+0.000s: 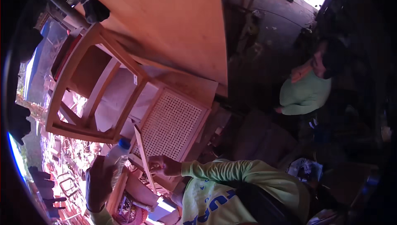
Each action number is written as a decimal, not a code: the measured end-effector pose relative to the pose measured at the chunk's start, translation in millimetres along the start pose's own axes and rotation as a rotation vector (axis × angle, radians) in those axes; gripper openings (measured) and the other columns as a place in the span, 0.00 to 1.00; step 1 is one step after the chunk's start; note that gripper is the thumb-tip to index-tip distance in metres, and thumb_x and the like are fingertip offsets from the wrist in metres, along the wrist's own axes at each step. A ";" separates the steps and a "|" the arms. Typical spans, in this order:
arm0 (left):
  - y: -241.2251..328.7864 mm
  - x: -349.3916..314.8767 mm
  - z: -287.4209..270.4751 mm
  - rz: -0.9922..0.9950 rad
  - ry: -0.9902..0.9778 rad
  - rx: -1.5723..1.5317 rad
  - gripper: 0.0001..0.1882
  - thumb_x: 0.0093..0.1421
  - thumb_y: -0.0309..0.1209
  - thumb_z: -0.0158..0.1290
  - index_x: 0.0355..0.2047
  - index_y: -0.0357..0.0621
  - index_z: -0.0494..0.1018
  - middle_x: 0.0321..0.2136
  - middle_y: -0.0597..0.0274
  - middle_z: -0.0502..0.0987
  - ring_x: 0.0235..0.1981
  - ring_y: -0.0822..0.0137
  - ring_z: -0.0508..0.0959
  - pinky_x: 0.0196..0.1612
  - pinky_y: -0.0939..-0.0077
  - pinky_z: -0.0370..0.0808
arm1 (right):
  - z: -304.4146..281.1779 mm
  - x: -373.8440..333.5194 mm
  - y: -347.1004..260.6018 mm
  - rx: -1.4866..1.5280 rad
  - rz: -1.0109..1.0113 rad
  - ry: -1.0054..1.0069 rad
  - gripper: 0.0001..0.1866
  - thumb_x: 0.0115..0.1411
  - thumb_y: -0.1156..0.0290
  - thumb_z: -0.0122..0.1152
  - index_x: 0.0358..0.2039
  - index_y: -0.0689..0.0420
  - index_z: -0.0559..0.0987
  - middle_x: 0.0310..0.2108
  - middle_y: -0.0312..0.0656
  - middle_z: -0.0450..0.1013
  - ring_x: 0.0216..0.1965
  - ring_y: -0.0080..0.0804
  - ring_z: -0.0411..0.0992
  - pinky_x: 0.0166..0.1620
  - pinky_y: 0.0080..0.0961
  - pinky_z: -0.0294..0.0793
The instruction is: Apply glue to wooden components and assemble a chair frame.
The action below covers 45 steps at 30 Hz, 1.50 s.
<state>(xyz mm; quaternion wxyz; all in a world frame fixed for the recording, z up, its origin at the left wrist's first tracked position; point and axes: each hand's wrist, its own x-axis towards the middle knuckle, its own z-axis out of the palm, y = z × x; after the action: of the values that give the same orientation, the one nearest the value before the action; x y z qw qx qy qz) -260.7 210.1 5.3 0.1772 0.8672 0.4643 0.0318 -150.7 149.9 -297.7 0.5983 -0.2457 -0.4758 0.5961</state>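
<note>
Low on the left, my left hand (99, 183) is closed around a clear plastic bottle (115, 158) with a blue cap. My right hand (164, 166) grips a thin, flat wooden strip (143, 152) at its edge with bent fingers; the strip stands at a slant between the two hands. Just beyond the strip lies a wooden-framed cane panel (171, 117) with a woven mesh. A curved wooden chair frame (82, 134) stands tilted at the left, its lower corner close to the bottle cap.
A large plywood sheet (178, 22) fills the back. Another person (308, 92) in a green top is in the dim area at the right. Wood scraps (70, 159) litter the bright ground at left. A whitish container (305, 169) stands at lower right.
</note>
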 end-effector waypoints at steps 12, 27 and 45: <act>-48.5 14.8 20.2 0.036 0.002 -0.138 0.19 0.62 0.43 0.58 0.37 0.37 0.71 0.27 0.55 0.77 0.29 0.66 0.75 0.35 0.64 0.73 | -12.8 -1.6 -7.7 0.179 0.050 0.036 0.10 0.67 0.78 0.62 0.47 0.62 0.75 0.42 0.41 0.77 0.44 0.30 0.77 0.51 0.29 0.81; -30.4 5.8 12.4 -0.005 -0.049 -0.199 0.14 0.67 0.37 0.55 0.42 0.37 0.72 0.27 0.57 0.78 0.28 0.68 0.77 0.34 0.68 0.72 | -13.8 -2.4 -18.2 0.145 0.035 0.027 0.10 0.69 0.77 0.60 0.49 0.63 0.75 0.42 0.43 0.77 0.46 0.31 0.78 0.53 0.30 0.83; -20.7 -16.2 3.6 -0.078 -0.032 -0.194 0.11 0.63 0.28 0.54 0.42 0.34 0.74 0.29 0.52 0.79 0.30 0.62 0.78 0.37 0.62 0.75 | 5.4 -0.7 -1.8 0.151 -0.114 -0.026 0.12 0.63 0.80 0.65 0.47 0.61 0.78 0.42 0.37 0.78 0.47 0.28 0.77 0.52 0.29 0.79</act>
<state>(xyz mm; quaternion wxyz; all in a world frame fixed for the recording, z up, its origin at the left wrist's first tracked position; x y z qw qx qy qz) -285.5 206.2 -3.3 0.2686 0.8277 0.4895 0.0558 -154.3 147.5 -294.0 0.6418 -0.1648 -0.4502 0.5985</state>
